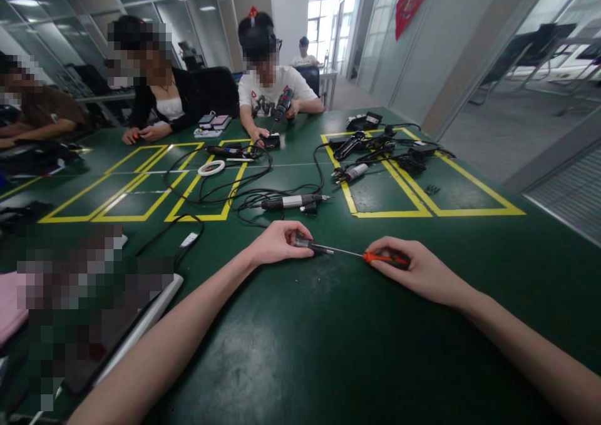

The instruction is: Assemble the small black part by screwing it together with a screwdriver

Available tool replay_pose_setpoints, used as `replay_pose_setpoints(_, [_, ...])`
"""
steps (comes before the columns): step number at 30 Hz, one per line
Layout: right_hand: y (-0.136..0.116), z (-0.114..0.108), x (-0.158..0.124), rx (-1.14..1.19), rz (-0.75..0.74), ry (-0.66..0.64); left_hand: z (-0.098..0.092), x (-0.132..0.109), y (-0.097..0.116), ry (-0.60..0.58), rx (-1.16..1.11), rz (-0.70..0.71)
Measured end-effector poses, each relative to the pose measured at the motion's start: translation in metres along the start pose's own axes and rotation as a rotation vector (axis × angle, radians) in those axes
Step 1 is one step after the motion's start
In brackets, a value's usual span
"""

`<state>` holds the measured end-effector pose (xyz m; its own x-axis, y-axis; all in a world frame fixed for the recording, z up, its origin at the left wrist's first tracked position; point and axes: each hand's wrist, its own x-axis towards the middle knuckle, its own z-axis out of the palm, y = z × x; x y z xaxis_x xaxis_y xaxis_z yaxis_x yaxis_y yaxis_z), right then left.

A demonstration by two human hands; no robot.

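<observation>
Two hands are resting on the green table. On the left hand, the fingers are closing around one small dark cylinder. On the right hand, the fingers are gripping one orange-handled screwdriver, its tip meeting the cylinder. One cabled tool is lying just beyond. Bare surface is showing between the forearms, and the table's right edge is sitting well apart.

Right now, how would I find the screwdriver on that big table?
Look at the big green table, near side, between the two arms. The screwdriver runs from the right hand to a dark part in the left hand. Only it has an orange handle and no cord.
</observation>
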<state>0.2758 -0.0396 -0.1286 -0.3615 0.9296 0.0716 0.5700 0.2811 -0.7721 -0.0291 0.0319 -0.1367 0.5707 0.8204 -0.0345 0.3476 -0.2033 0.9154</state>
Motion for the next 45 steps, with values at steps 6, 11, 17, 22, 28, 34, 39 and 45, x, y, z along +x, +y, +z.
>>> replay_pose_setpoints(6, [0.0001, 0.0043, -0.0005, 0.067, -0.027, 0.005, -0.0003, 0.0006, -0.0019, 0.0, -0.009, 0.003])
replay_pose_setpoints(11, [-0.0003, 0.007, -0.0004, -0.06, -0.162, 0.046, -0.0006, 0.0009, -0.0026, -0.008, -0.011, 0.004])
replay_pose_setpoints(17, [-0.0018, 0.0054, -0.0007, -0.122, -0.071, 0.064, -0.0007, 0.0004, -0.0027, -0.006, -0.013, 0.003])
replay_pose_setpoints(22, [-0.0037, 0.0038, -0.0005, -0.068, -0.119, 0.036, -0.0006, 0.0006, -0.0025, -0.004, -0.011, 0.0])
replay_pose_setpoints(28, [-0.0016, 0.0075, -0.0001, -0.118, -0.177, 0.017, -0.0001, 0.0008, -0.0018, -0.001, -0.016, -0.008])
replay_pose_setpoints(34, [-0.0005, 0.0089, -0.0008, -0.152, -0.065, 0.011, -0.0007, 0.0012, -0.0018, 0.001, -0.011, 0.001])
replay_pose_setpoints(39, [-0.0059, 0.005, -0.0007, -0.061, -0.064, -0.006, -0.0011, 0.0008, -0.0011, -0.001, -0.016, -0.005])
replay_pose_setpoints(45, [-0.0047, 0.0076, -0.0014, -0.067, -0.089, 0.027, -0.0009, 0.0, -0.001, -0.001, -0.003, -0.014])
